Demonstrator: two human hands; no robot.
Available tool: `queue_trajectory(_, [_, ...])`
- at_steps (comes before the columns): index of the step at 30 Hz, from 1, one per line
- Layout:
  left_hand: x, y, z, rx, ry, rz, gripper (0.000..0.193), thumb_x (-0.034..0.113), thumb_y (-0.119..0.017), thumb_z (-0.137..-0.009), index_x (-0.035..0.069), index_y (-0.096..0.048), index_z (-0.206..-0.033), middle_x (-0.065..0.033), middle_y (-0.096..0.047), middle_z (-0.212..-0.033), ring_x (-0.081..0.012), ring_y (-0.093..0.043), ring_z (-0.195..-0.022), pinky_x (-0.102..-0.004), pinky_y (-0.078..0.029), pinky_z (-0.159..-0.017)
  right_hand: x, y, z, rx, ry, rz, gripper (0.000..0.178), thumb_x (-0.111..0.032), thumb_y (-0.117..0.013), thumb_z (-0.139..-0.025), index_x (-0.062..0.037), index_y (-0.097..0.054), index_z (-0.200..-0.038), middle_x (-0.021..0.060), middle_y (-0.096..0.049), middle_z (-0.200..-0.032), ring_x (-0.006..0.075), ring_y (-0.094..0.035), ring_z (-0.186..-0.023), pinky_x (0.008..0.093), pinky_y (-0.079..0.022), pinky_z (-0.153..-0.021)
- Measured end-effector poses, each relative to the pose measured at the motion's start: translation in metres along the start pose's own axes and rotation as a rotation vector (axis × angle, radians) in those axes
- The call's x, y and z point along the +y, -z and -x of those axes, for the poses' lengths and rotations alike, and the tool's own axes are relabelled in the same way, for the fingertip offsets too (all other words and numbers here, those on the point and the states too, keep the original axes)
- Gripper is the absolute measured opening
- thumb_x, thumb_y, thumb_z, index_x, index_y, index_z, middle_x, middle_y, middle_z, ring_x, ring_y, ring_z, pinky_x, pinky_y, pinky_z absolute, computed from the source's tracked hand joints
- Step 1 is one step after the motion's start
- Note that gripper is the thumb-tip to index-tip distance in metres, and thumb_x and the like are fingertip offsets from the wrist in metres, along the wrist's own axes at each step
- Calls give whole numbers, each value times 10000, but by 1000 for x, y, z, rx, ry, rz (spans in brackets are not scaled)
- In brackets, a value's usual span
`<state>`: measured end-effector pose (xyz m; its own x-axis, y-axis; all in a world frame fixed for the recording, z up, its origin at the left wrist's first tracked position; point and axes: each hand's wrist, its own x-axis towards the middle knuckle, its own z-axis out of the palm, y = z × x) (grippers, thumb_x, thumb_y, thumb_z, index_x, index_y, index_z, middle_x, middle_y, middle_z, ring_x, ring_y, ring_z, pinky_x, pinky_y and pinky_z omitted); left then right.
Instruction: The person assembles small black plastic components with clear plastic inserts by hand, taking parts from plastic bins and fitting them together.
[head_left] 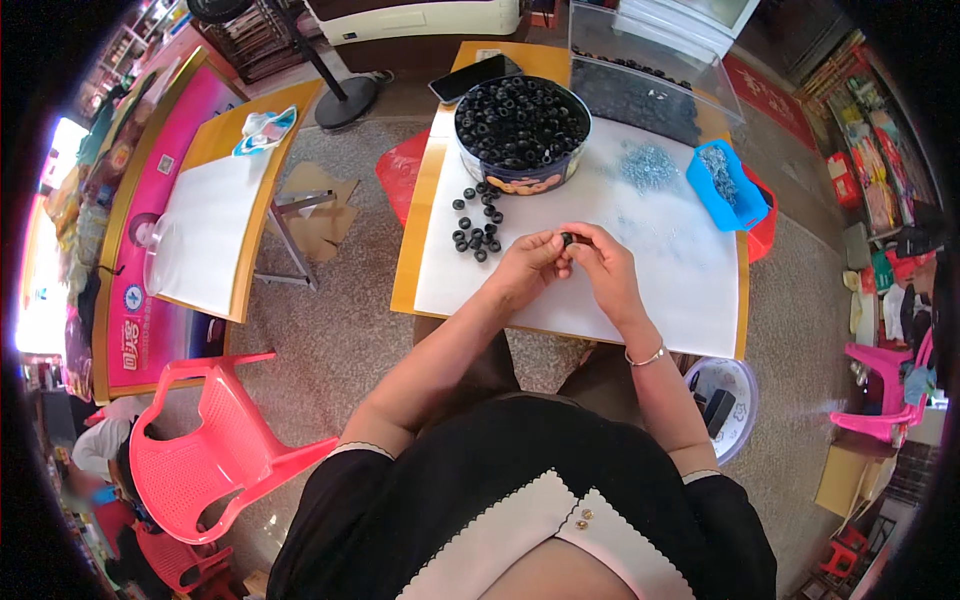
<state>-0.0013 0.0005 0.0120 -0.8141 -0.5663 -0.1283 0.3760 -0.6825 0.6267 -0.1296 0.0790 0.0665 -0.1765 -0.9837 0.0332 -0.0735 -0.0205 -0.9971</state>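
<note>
Work table: a wooden-edged table [405, 270] with a white covering; twelve o'clock is its far edge.
Side table: a wooden table [213, 215] with a white sheet, off at nine o'clock.
Chair: pink plastic with arms [205, 460], on the floor at eight o'clock, apart from the table.
Box: clear plastic [640, 100], at one o'clock, with many black pieces inside.
Basin: white, round [745, 430], on the floor at five o'clock, a dark object in it.
Tub: round, with a dark printed wall [530, 182], at eleven o'clock, full of black pieces.
Basket: light-blue plastic [745, 212], at three o'clock, holding small silvery pieces.
Hands: left hand [530, 265] and right hand [612, 275] meet near six o'clock, fingers narrow, one piece pinched between their fingertips; a silvery bracelet [646, 357] circles the right wrist.
Phone: black, flat slab [474, 78], near the tub at eleven o'clock.
Silvery scatter: tiny pale-blue bits [648, 166], heaped at two o'clock.
Loose pieces: glossy black rounded pieces with holes [478, 238], clustered at nine o'clock, left of the hands.
Held piece: small, dark, roundish [567, 240]; fingers cover part of it, so its full shape cannot be told.
</note>
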Motion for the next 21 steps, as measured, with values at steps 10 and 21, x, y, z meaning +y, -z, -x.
queue_trajectory(10, [-2,4,-3,-8,-11,43,165,166,-535,-911,8,-578,-895,-38,-575,-758,-124,-524,-652,-260,-452,-634,6,16,-6,-110,156,139,300,-23,-482,-867,5,-552,-1157,108,-558,-1148,173,-555,-988,276,-434,-871])
queue_trajectory(21, [-6,6,-2,-21,-17,-9,220,174,-550,-899,-19,-604,-990,-62,-616,-786,-143,-542,-643,-278,-456,-639,1,9,1,-96,253,307,298,3,-432,-856,-17,-545,-1131,115,-546,-1151,212,-530,-1051,287,-432,-872])
